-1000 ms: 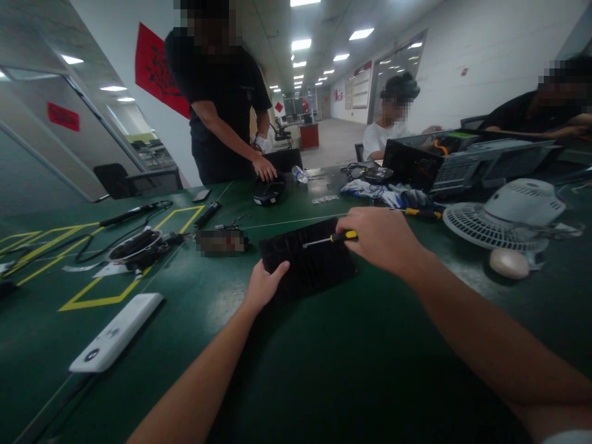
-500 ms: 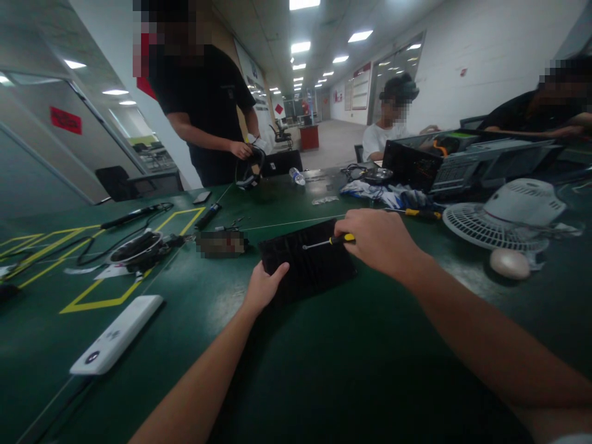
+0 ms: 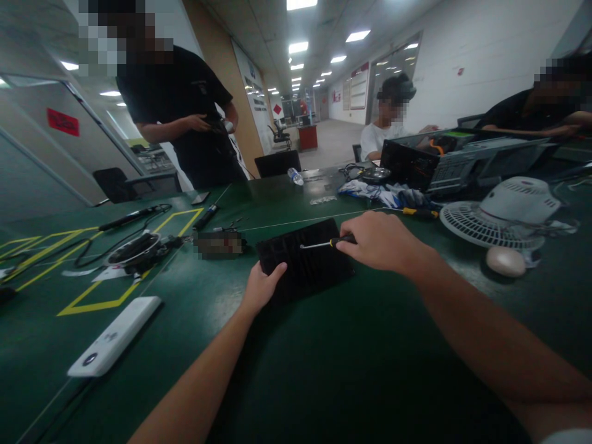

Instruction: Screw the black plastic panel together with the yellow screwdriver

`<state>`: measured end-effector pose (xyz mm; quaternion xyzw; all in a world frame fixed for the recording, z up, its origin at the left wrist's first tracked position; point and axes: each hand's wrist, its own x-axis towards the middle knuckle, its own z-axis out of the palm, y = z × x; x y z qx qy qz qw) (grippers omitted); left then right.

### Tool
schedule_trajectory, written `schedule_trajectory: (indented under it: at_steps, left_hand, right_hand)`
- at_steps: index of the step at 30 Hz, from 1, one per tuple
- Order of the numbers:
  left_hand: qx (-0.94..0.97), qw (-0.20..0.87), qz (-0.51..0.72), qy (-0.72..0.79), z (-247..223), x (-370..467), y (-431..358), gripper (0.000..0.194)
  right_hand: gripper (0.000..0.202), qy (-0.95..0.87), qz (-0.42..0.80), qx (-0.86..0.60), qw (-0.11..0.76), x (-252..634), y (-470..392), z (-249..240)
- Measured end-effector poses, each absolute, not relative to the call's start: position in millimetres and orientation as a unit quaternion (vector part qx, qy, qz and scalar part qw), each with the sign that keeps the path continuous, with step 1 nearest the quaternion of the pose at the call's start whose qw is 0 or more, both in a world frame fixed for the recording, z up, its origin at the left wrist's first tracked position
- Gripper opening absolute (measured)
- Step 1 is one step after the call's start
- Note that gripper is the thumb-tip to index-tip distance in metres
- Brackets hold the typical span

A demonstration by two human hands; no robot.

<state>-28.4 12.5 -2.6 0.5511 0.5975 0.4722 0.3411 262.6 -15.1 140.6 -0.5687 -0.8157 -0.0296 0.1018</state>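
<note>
At far left I see a red sign, its characters too blurred for me to read. Nearer, a white oblong device carries a round dark mark, illegible from here. Print on the far co-worker's black shirt is too small. The left hand grips the near left edge of a black panel at mid-table, thumb on top, other fingers hidden. The right hand closes round a screwdriver, hiding most of its handle; I can't tell whether the tip touches the panel. Further right are another screwdriver and a white fan.
</note>
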Motion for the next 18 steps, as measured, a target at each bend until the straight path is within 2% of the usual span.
schedule_trajectory:
  at_steps: [6,18]
  left_hand:
    - [0.558,0.334,0.456,0.608,-3,-29,13,0.047]
    - [0.571,0.338,0.458,0.592,-2,-29,12,0.046]
  right_hand:
    - [0.020,-0.810,-0.049,-0.562,0.160,276,-11,143]
    - [0.015,-0.847,-0.133,-0.475,0.197,266,-9,132]
